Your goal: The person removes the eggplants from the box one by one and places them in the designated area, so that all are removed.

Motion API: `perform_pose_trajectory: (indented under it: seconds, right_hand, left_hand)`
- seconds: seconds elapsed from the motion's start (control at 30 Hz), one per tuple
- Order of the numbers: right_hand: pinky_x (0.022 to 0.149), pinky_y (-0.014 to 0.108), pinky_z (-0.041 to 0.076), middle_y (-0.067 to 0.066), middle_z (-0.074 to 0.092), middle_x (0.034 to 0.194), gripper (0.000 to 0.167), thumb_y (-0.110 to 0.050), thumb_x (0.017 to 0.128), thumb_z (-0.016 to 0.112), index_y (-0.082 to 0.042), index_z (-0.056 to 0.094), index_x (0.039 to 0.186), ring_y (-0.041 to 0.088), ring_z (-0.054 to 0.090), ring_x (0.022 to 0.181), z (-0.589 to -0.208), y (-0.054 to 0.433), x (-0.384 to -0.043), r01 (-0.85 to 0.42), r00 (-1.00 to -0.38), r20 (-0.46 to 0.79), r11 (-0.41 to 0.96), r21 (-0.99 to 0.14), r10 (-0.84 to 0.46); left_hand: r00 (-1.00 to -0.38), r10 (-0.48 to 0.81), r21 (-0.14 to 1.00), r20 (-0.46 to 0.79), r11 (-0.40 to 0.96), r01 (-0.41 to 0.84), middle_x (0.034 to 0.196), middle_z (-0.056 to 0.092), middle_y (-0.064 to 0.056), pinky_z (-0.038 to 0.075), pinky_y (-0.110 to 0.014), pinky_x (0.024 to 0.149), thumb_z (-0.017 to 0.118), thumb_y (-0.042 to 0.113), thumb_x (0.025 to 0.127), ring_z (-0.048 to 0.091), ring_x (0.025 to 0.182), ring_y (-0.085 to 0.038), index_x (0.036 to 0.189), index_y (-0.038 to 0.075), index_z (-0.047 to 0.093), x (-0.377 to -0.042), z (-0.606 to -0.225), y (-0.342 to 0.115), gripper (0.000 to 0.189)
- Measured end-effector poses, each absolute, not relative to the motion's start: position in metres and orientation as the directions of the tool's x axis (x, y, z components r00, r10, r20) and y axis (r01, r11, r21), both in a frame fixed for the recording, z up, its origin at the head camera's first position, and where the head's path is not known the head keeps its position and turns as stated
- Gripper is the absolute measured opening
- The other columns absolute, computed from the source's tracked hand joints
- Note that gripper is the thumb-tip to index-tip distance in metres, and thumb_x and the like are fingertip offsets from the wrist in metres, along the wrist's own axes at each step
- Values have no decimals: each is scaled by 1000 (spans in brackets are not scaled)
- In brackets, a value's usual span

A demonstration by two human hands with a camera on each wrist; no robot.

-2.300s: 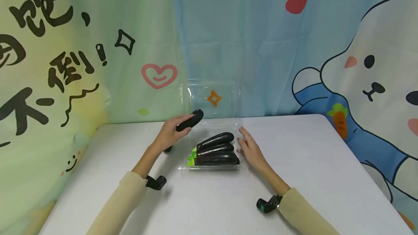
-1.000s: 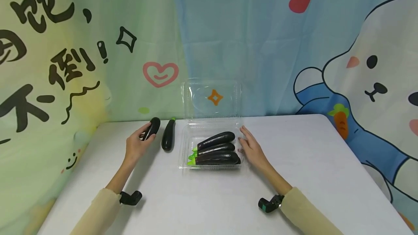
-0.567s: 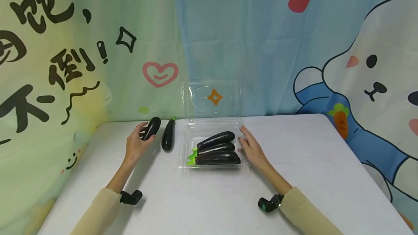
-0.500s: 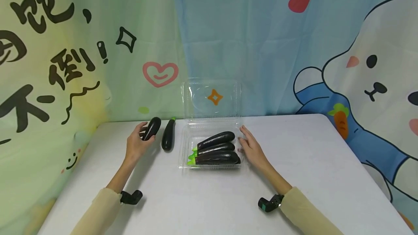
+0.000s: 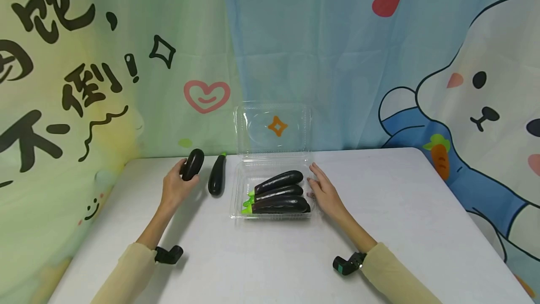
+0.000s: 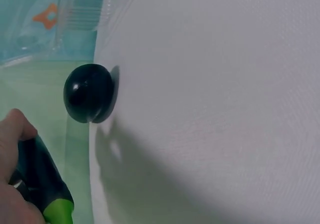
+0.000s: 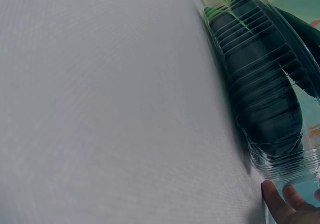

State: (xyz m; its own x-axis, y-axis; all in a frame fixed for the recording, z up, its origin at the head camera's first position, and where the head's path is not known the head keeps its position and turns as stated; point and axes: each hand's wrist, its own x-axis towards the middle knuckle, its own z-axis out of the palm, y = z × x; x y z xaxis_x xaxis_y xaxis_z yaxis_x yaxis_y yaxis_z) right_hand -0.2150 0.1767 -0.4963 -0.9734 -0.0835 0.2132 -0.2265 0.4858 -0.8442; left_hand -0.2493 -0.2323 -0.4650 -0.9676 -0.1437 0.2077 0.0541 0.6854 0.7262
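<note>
- Left hand (image 5: 175, 186) is holding 1 black eggplant (image 5: 193, 165) over the surface's far left part; fingers are curling around it, green stem end showing in the left wrist view.
- A 2nd eggplant (image 5: 217, 175) is lying on the surface (image 5: 253, 257), between the left hand and the container, not touching either.
- Clear container (image 5: 274, 216) is sitting mid-surface, holding at least 3 eggplants (image 5: 279, 181), green ends pointing left.
- Lid (image 5: 253, 130) is standing open at the container's far side, in front of a printed curtain (image 5: 329, 36).
- Right hand (image 5: 326, 196) is staying at the container's right side, fingers loosely extended, holding nothing; cannot tell whether fingertips are touching the wall.
</note>
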Motion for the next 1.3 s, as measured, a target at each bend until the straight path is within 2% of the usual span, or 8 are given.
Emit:
perform_pose_trajectory:
  seconds: [0.13,0.23,0.37,0.47,0.63,0.9,1.17,1.3]
  right_hand:
    - [116,54,24,18,24,160,49,-14,103,40,-1,33,149,39,45,134,-497,177,-217,-180,-984,157,475,-861,-89]
    - [118,52,23,16,23,160,49,-14,104,41,-2,32,150,37,42,137,-497,178,-217,-163,-986,137,479,-862,-89]
    - [118,52,22,16,24,160,48,-14,103,41,-2,33,149,36,40,139,-495,178,-216,-163,-987,137,479,-863,-89]
    - [118,53,22,17,23,160,49,-14,103,41,-1,33,149,37,38,140,-495,177,-216,-165,-986,139,482,-860,-90]
    - [119,52,20,15,23,161,49,-15,104,41,-1,33,150,35,29,146,-495,177,-216,-156,-988,130,487,-859,-87]
    - [118,53,23,16,22,161,49,-16,104,40,-3,32,150,36,39,140,-495,178,-216,-160,-987,129,491,-856,-97]
    - [118,52,22,15,22,161,49,-16,104,39,-3,31,151,35,33,143,-494,178,-216,-158,-987,126,492,-856,-98]
    - [118,52,22,15,22,161,49,-16,104,40,-3,32,150,34,33,144,-493,178,-216,-157,-987,125,486,-860,-98]
  left_hand:
    - [-961,-141,734,240,673,85,126,53,-23,45,-47,88,67,12,80,55,110,-38,154,8,24,-250,-468,-232,86]
    - [-951,-157,708,265,701,82,122,50,-20,44,-44,74,67,14,79,55,104,-34,157,24,10,-249,-469,-232,97]
    - [-942,-162,658,293,749,76,119,48,-21,40,-39,61,67,17,80,54,92,-33,156,33,10,-247,-467,-232,96]
    - [-930,-177,656,321,750,83,116,46,-24,41,-41,60,68,16,80,53,87,-34,155,31,20,-246,-465,-233,90]
    - [-905,-226,669,359,738,82,117,46,-22,45,-47,63,72,18,81,55,94,-34,151,32,27,-246,-462,-236,85]
    - [-869,-254,682,425,721,123,116,46,-23,40,-39,64,78,25,81,56,95,-35,150,31,29,-247,-462,-237,85]
    - [-794,-340,746,504,635,201,124,53,-22,44,-45,81,81,14,77,57,102,-36,143,15,33,-249,-462,-237,81]
    - [-767,-399,772,503,606,191,119,56,-22,40,-39,81,82,13,76,56,101,-37,135,10,29,-249,-460,-237,79]
